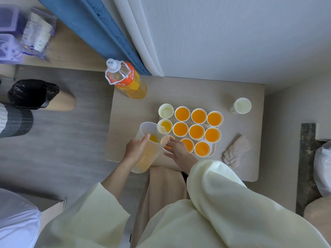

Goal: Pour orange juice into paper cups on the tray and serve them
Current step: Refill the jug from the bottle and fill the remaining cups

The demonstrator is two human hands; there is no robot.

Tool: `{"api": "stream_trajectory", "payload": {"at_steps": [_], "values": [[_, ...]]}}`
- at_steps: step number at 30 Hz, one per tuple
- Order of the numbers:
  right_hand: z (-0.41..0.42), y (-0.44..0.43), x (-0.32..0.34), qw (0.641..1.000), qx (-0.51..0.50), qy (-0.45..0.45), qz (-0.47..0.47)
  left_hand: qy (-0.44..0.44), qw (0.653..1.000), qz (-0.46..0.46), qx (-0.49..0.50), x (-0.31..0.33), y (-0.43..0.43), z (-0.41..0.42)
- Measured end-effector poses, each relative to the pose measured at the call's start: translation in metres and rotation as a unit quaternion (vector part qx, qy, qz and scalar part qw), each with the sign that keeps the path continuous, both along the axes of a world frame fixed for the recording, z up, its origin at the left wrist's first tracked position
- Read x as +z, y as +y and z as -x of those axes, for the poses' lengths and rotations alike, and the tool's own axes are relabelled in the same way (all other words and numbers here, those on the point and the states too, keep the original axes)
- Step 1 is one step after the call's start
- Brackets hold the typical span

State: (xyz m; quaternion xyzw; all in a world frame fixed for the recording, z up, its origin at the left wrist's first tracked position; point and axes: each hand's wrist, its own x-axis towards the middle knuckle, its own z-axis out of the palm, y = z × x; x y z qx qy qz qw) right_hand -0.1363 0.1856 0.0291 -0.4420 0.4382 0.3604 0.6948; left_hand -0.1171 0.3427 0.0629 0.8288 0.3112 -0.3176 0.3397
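at the far left a black-bagged bin (33, 93) stands on the floor, well away from the work. the orange juice bottle (125, 79) stands capped at the back left corner of the low table (232, 167). there it is close enough for a refill, yet out of the pouring path.

next comes the translucent pitcher (150, 149), tipped toward the tray. the left hand (136, 148) is wrapped around its upper wall with the thumb near the rim, likely a high grasp so the tilt can be controlled finely. little juice is left inside, pooled at the low side. the spout hangs over the part-filled cup (166, 126) in the tray's left column, so this looks like the cup being topped up. behind it the empty cup (166, 111) waits its turn.

the right hand (179, 151) is unclenched, with fairly straight fingers laid by the pitcher's side and over a near-corner cup that is mostly hidden. whether it steadies the pitcher or that cup cannot be told.

further right, the filled cups (196, 131) sit packed rim to rim on the tray (213, 152), apparently so they can be carried together. serving has not begun. a crumpled cloth (236, 151) lies just beside the tray, handy for drips. a spare cup (240, 105) stands alone near the back right, off the tray.
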Motion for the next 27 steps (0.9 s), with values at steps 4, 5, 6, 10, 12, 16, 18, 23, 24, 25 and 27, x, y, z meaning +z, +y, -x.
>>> {"api": "stream_trajectory", "payload": {"at_steps": [4, 5, 6, 10, 12, 16, 18, 23, 24, 25, 27], "values": [[-0.0004, 0.0008, -0.0001, 1.000, -0.006, 0.009, 0.006, 0.005, 1.000, -0.005, -0.001, -0.0013, -0.0029, -0.0008], [-0.0007, 0.0008, 0.0000, 1.000, -0.006, 0.009, 0.005, 0.006, 1.000, -0.005, 0.000, -0.0010, -0.0038, -0.0011], [-0.0010, 0.0010, -0.0004, 1.000, -0.005, 0.009, 0.005, 0.005, 1.000, -0.005, 0.000, -0.0010, -0.0044, -0.0018], [-0.0024, 0.0000, -0.0011, 1.000, -0.006, 0.010, 0.001, 0.007, 1.000, -0.009, -0.004, 0.0002, -0.0049, -0.0028], [-0.0029, 0.0001, -0.0013, 1.000, -0.006, 0.011, -0.001, 0.008, 1.000, -0.010, -0.007, -0.0002, -0.0045, -0.0026], [-0.0033, 0.0006, -0.0004, 1.000, -0.004, 0.017, -0.001, 0.011, 1.000, -0.014, -0.013, -0.0014, -0.0042, -0.0038], [-0.0035, 0.0007, 0.0003, 1.000, -0.006, 0.021, -0.002, 0.013, 1.000, -0.014, -0.015, -0.0023, -0.0040, -0.0050], [-0.0037, 0.0012, -0.0002, 1.000, -0.003, 0.023, -0.003, 0.015, 1.000, -0.013, -0.014, -0.0028, -0.0041, -0.0072], [-0.0042, 0.0014, -0.0005, 1.000, -0.003, 0.024, -0.003, 0.016, 1.000, -0.014, -0.014, -0.0032, -0.0037, -0.0074], [-0.0045, 0.0017, -0.0003, 1.000, -0.003, 0.025, -0.002, 0.016, 1.000, -0.014, -0.012, -0.0035, -0.0032, -0.0076], [-0.0059, 0.0024, 0.0001, 1.000, -0.005, 0.025, 0.001, 0.015, 1.000, -0.017, -0.014, -0.0042, -0.0024, -0.0083]]}}
